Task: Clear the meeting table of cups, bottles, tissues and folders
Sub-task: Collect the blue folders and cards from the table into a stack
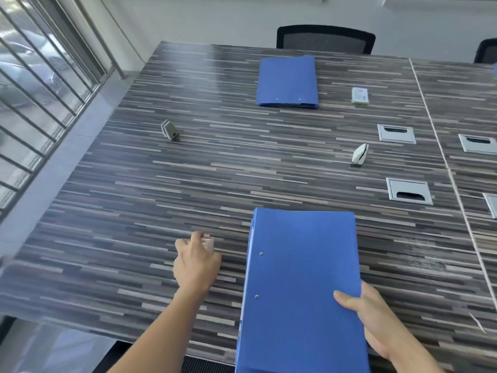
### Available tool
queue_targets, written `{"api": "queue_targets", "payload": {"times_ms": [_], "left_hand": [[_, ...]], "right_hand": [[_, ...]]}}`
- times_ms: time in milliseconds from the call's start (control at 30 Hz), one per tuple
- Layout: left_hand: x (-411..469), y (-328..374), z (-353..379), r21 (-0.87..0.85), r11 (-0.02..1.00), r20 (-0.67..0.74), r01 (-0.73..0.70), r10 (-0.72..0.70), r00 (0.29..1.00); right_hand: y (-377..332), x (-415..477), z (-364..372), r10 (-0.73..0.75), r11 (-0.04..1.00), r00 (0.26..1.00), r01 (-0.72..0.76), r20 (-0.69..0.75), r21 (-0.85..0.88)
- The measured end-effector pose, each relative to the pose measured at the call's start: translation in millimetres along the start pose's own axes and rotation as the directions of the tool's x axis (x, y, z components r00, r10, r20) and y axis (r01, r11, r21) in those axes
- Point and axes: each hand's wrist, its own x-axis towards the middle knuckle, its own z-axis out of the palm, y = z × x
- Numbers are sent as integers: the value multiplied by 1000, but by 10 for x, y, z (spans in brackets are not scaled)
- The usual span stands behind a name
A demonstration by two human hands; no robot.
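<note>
Plainly, right hand (376, 321) grips the blue folder (304, 265), left hand (196, 262) holds a pale packet (209, 242), print unreadable

- We find no text, number or brand that we can read anywhere in this view.
- The small white pack (359, 95) lying far out on the table (188, 184) bears greenish print, but it is too small for us to make out.
- The pale packet (208, 242) near the front edge is blurred; we can read nothing on it.
</note>
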Motion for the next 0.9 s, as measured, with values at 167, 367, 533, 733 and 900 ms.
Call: {"api": "queue_targets", "payload": {"times_ms": [167, 367, 533, 733, 900], "left_hand": [[-21, -459, -299, -26, 999, -38, 38, -39, 999], [142, -1064, -791, -78, 992, -71, 97, -102, 992], [433, -1531, -1120, -102, 992, -76, 75, -83, 994], [1083, -2182, -1609, -99, 995, -53, -7, 2, 999], [1729, -2686, -1999, -16, 1000, 22, -20, 20, 1000]], "right_hand": [[38, 8, 282, -46, 998, 997, 43, 68, 41], [67, 27, 876, -46, 995, 992, 36, 114, 88], [69, 39, 1447, -57, 991, 988, 38, 146, 129], [271, 137, 2553, -88, 973, 994, 72, 65, 217], [373, 298, 3531, -85, 976, 996, 86, -15, 202]]}}
